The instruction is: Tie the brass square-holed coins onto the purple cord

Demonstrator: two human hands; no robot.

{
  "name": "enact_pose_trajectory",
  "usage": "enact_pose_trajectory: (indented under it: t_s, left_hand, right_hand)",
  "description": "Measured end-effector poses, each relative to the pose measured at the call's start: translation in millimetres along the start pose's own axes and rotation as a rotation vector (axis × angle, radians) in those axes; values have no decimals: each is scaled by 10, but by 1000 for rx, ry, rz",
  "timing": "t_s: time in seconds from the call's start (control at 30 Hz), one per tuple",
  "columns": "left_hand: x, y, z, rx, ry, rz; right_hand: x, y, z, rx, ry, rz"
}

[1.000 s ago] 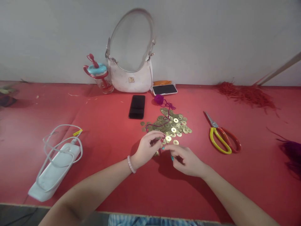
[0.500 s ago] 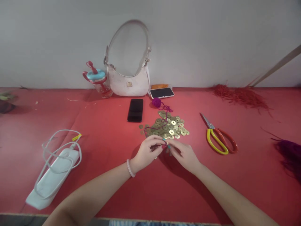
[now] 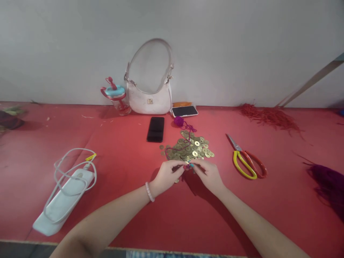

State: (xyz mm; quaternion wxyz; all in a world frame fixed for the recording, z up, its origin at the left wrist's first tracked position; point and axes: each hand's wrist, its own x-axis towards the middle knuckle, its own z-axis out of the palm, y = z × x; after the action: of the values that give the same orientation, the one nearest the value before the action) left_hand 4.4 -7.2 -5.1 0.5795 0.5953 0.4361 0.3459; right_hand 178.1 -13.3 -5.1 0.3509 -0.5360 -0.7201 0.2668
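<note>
A heap of brass coins with square holes (image 3: 191, 148) lies on the red table (image 3: 129, 172). A purple cord (image 3: 185, 133) runs from a small purple ball (image 3: 178, 121) across the heap toward my hands. My left hand (image 3: 167, 175) and my right hand (image 3: 209, 175) meet fingertip to fingertip just in front of the heap. Both are pinched shut around the cord's end and what looks like a coin; the item between the fingers is too small to be sure of. A pink bead bracelet sits on my left wrist.
Yellow and red scissors (image 3: 247, 163) lie to the right. A black phone (image 3: 155, 129), a second phone (image 3: 185, 111), a white handbag (image 3: 149, 96) and a lidded cup (image 3: 116, 98) stand behind. A white power bank with cable (image 3: 67, 195) lies left. Red tassels (image 3: 268, 114) and purple threads (image 3: 328, 181) lie right.
My right hand has moved up from the table to meet my left hand, and both have come together in a pinch near the coins. The camera tilted slightly.
</note>
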Motion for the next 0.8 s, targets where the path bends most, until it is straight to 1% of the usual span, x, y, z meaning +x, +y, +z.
enact_pose_trajectory:
  t_s: [0.07,0.2,0.43,0.63,0.8]
  left_hand:
    - [-4,-7,1,25,-15,12]
    - [-9,-3,-9,152,-16,99]
    - [2,28,-19,370,3,275]
    - [-34,8,-18,431,-63,416]
    - [-61,-30,-33,587,-148,597]
  right_hand:
    - [15,16,32,-20,17,-31]
    - [45,-1,73,-42,12,-65]
    - [94,-3,95,-23,18,-45]
    - [96,20,104,24,34,51]
    - [89,-4,101,42,21,23]
